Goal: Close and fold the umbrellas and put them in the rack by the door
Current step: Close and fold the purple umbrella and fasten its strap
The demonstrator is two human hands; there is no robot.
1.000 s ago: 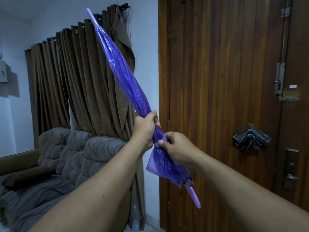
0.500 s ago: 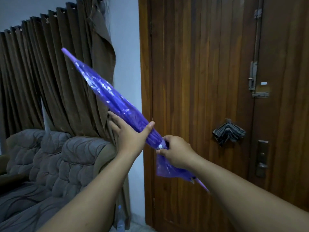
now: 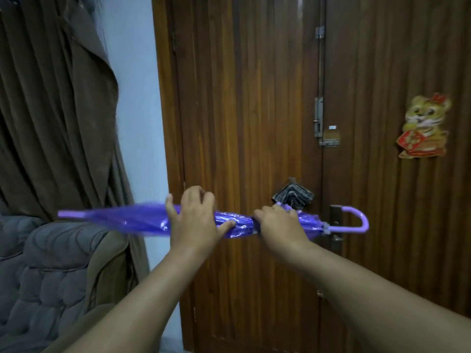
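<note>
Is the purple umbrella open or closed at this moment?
Closed. The purple umbrella has its canopy gathered around the shaft, held level by the left hand and right hand.

door (image 3: 254,123) close ahead, sofa (image 3: 51,276) left, open air between
</note>
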